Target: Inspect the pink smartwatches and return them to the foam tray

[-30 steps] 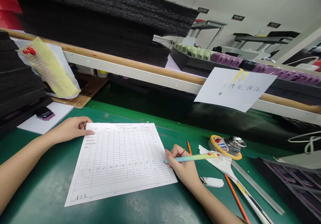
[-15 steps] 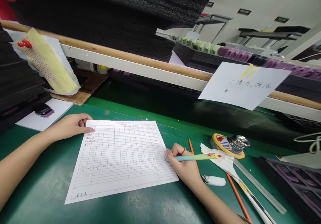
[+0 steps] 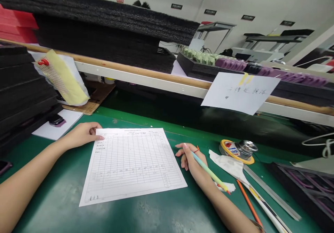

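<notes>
A printed form [image 3: 133, 160] with a ruled grid and handwritten entries lies on the green table. My left hand [image 3: 85, 134] is at its upper left corner, thumb on top and the other fingers curled at the edge, pinching it. Just beyond the form's right edge, my right hand [image 3: 193, 163] is closed loosely around a pastel blue-to-yellow pen [image 3: 212, 173]. The pen slants back across the hand, its red-tipped end towards the wrist; the writing tip is hidden by the fingers. A crumpled white wrapper [image 3: 229, 187] lies behind that wrist.
Right of my hand are a yellow-rimmed tape roll [image 3: 235, 152], a metal-capped container [image 3: 247, 149], an orange stick [image 3: 249, 201] and a clear strip [image 3: 273, 193]. Black foam trays [image 3: 310, 191] stand far right. A wood-edged shelf [image 3: 143, 75] crosses above, with a handwritten sign [image 3: 240, 93] hanging from it.
My right hand has lifted off the form's right edge and turned; the pen now points back towards the wrist instead of onto the paper. The view has shifted slightly; my left hand stays at the corner.
</notes>
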The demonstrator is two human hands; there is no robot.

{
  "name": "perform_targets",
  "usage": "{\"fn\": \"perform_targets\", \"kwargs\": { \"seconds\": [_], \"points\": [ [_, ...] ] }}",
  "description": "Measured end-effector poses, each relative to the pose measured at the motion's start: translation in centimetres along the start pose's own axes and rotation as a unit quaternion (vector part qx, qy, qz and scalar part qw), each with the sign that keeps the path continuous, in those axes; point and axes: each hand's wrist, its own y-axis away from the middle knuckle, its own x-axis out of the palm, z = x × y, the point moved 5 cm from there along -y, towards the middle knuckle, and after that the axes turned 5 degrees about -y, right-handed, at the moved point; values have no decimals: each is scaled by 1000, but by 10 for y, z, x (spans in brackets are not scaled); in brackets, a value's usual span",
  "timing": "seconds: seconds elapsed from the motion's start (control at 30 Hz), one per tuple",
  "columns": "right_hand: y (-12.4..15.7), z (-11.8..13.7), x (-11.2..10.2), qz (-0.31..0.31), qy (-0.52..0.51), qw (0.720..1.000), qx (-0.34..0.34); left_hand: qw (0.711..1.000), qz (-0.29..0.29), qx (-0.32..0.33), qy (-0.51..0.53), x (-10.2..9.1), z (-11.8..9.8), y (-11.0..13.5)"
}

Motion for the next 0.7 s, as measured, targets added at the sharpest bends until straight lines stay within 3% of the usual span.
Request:
{"fn": "perform_targets", "kwargs": {
  "seconds": [0.3,0.57,0.7],
  "points": [
    [-1,0,0,-1,63,998,24,979,-30,36,201,8,-13,8],
    [6,9,10,90,59,992,68,943,-118,44,307,7,-18,11],
    [10,14,14,105,26,992,68,927,-139,31,348,10,-14,13]
  ]
}}
